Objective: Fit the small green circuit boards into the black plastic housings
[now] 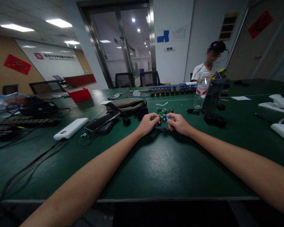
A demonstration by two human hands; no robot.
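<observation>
Both my arms reach out over a dark green table [156, 164]. My left hand [148, 123] and my right hand [178, 123] meet at its middle, fingers curled and pinched on a small green circuit board [163, 113] with tiny blue parts. The board sits between my fingertips, just above the table. A small black piece [162, 130] lies on the table right under my hands.
A white power bank [71, 128], a phone [102, 122] with cables and a khaki pouch [126, 104] lie to the left. Several black blocks [213, 119], a water bottle [200, 93] and a dark bottle [215, 91] stand right. Another person [209, 64] sits across the table.
</observation>
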